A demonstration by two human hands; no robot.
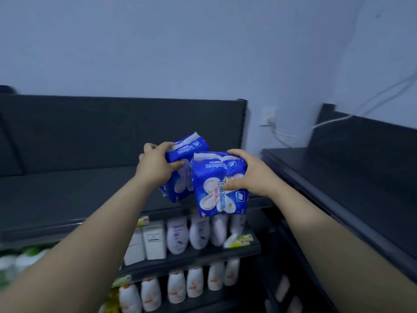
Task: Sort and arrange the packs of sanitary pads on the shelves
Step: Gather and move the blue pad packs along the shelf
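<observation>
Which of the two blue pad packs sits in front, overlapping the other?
The right pack, held by the right hand; it overlaps the left pack, held by the left hand, and hangs lower.

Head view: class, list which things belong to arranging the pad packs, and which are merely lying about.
Part of the job: left hand, left pack, right hand, right pack, top shelf.
Just lying about: white bottles, orange-printed bottles, white boxes, wall socket.
</observation>
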